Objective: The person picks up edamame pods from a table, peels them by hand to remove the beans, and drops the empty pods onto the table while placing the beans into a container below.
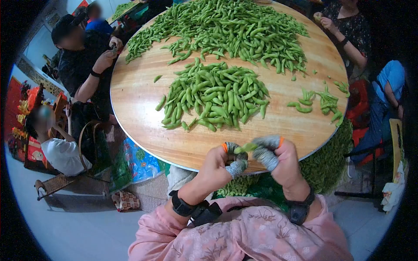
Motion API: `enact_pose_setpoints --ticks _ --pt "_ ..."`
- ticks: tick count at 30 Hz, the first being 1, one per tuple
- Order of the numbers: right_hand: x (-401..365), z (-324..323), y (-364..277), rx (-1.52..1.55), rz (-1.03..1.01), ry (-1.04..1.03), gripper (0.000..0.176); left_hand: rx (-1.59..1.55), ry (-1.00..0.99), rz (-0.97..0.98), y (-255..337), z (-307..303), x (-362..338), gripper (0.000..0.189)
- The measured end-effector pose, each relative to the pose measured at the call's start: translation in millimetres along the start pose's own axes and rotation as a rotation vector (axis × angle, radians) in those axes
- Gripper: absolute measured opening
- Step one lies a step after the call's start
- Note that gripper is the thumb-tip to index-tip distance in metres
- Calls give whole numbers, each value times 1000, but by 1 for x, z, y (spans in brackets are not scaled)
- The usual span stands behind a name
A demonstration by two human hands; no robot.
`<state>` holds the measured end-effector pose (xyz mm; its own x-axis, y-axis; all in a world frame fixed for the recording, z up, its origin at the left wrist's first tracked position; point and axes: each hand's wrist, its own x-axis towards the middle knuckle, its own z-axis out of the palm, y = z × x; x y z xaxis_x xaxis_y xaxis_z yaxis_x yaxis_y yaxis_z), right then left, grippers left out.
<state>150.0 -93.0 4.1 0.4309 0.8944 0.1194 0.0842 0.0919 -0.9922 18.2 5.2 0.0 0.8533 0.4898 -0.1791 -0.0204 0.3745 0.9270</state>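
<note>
1. Pod (247, 148), green, blurry, btwn both hands, over near edge of round wood counter (139, 95).
2. R hand (286, 160): grip clenched on pod w/ wrapped fingertips.
3. L hand (221, 163): wrapped fingers curled at pod's L end; can't tell if grip is closed on it, too blurry.
4. Small pile (217, 95) of pods mid-counter, big pile (239, 30) behind.
5. Loose pods (299, 107) on R side.
6. Co-worker (76, 61) at L, hands raised nr counter edge.
</note>
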Motion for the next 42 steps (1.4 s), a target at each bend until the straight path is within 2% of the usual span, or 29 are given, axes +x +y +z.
enact_pose_setpoints --ticks 1,2,3,5,6,7,9,10,12,13,16,17,19,20,21,23,25,27,29,34,36,37,39,40,42 --pt "0 -6 0 2 3 2 16 151 -14 55 -3 -2 -3 14" --pt "1 -18 0 16 49 101 18 302 -28 111 -4 -5 -7 15" --pt "1 -31 1 29 95 201 20 302 -28 108 -3 -8 -10 15" --pt "2 -58 3 -176 39 367 24 790 -210 295 1 -15 -14 18" --pt "0 -77 5 -406 53 417 24 861 -231 422 -2 -16 -14 21" --pt "-3 -92 7 -637 67 462 25 860 -231 421 -4 -16 -15 21" --pt "-8 -105 6 -638 76 506 22 1079 45 434 -6 -13 -17 25" --pt "-10 -109 5 -638 84 551 20 1079 46 434 -6 -11 -12 25" --pt "-14 -114 5 -598 94 539 17 1312 223 403 -2 -7 1 30" --pt "-16 -114 5 -559 108 526 14 1316 229 404 -6 -8 3 30" --pt "-20 -109 7 -460 88 518 10 1418 -129 318 -10 -9 2 35" --pt "-22 -108 8 -457 85 515 10 1421 -124 318 -7 -9 -1 35" --pt "-26 -105 12 -335 120 496 10 1102 -267 469 -1 -11 -6 35" --pt "-26 -102 13 -331 118 493 10 1172 -113 544 5 -14 -9 33" --pt "-26 -98 14 -313 129 459 11 1175 -110 544 12 -19 -7 33" --pt "-24 -88 14 -294 139 424 11 1328 279 554 27 -29 5 30" --pt "-21 -75 13 -242 132 311 13 1436 313 577 34 -40 21 30" --pt "-17 -57 7 -208 94 293 14 1542 346 607 33 -52 35 29" --pt "-15 -47 5 -105 111 169 15 1712 263 510 27 -65 46 29" --pt "-7 -23 -2 -31 99 33 17 1733 275 625 45 -49 36 24" --pt "-2 -15 -4 14 120 7 17 1502 251 515 45 -43 29 15" --pt "1 -11 -5 58 142 -19 17 1501 251 513 44 -38 24 15" --pt "7 -3 -4 87 104 -29 18 786 185 279 39 -24 16 12" --pt "10 0 -5 133 124 -33 18 636 113 270 29 -24 16 12" --pt "11 1 -6 176 151 -29 18 630 59 288 21 -15 9 13"
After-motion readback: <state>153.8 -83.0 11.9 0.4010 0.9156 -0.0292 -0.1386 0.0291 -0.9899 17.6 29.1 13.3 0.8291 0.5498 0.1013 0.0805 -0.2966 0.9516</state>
